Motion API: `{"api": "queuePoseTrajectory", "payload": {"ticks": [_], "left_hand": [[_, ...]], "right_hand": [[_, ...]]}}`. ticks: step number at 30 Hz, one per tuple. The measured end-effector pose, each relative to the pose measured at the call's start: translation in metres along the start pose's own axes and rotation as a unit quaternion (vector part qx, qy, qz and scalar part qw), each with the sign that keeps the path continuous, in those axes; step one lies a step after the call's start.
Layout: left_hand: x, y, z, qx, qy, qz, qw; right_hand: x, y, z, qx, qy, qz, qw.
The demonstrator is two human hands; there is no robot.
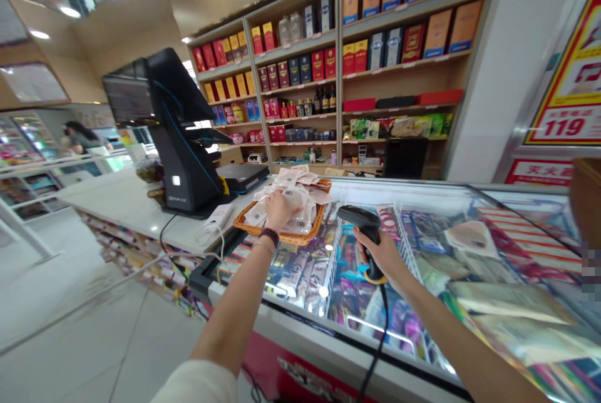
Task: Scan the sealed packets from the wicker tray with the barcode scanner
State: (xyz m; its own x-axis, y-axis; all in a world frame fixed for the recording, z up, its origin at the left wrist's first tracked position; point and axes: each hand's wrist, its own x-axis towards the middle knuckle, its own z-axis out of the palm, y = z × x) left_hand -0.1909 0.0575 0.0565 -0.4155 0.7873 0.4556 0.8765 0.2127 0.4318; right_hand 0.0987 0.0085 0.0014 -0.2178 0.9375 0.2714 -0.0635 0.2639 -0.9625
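Observation:
My left hand (280,209) reaches onto the clear packets (303,203) heaped in an orange wicker basket (300,239). Its fingers are bent over the top packets, and whether they grip one is hard to make out. The basket rests on the glass top of a chest freezer (291,312). To the right, my right hand (382,256) is wrapped round the handle of a black barcode scanner (360,216), whose head points left toward the basket. A black cable hangs from the scanner's handle.
A black point-of-sale terminal (181,140) stands on the white counter (117,203) at left, with a white device (218,216) and cables beside it. Shelves of boxes (300,68) line the back. A person (82,137) is far left.

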Motion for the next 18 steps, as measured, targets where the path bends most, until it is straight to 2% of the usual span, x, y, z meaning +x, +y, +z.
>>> {"api": "queuePoseTrajectory", "payload": {"ticks": [5, 9, 11, 13, 15, 18], "left_hand": [[-0.007, 0.017, 0.006, -0.134, 0.043, 0.02, 0.99], [-0.007, 0.029, -0.003, -0.12, 0.093, 0.036, 0.988], [-0.008, 0.038, -0.007, -0.13, 0.092, 0.025, 0.987], [-0.013, 0.05, -0.005, -0.184, 0.071, 0.02, 0.98], [-0.021, 0.063, 0.006, -0.271, 0.051, 0.033, 0.961], [-0.037, 0.085, 0.042, -0.421, 0.016, 0.057, 0.905]], "right_hand": [[0.0, -0.003, -0.002, 0.029, 0.012, -0.001, 1.0], [0.0, -0.01, -0.004, 0.056, 0.031, 0.006, 0.998], [-0.001, -0.014, -0.005, 0.06, 0.043, 0.007, 0.997], [-0.002, -0.019, -0.008, 0.066, 0.047, 0.003, 0.997], [-0.004, -0.023, -0.01, 0.081, 0.046, -0.005, 0.996], [-0.005, -0.024, -0.015, 0.098, 0.055, -0.013, 0.994]]}}
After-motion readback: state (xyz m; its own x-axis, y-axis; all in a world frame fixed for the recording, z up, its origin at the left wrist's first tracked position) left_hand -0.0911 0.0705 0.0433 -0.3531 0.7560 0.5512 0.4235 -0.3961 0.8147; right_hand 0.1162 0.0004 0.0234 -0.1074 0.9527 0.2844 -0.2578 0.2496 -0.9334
